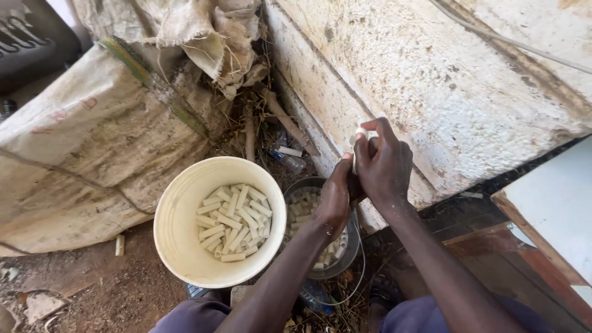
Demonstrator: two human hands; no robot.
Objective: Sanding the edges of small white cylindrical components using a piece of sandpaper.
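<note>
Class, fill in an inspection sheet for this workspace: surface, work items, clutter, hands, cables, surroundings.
Surface: bare dirt ground.
Work items: white bucket holding short pale tubes; grey pot with more tubes.
Clutter: plastic bottle, twigs and litter by the wall.
Hands: left hand and right hand together grip one pale tube above the pot.
Cables: thin line across the wall.
Surroundings: rough whitewashed wall, woven sacks, white board.

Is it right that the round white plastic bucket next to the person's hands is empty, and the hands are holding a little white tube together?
Not quite. The head view shows the round white plastic bucket is not empty: short pale tube pieces cover its bottom. The rest is right: the left hand and right hand meet beside it, fingers closed around a little white tube.
</note>
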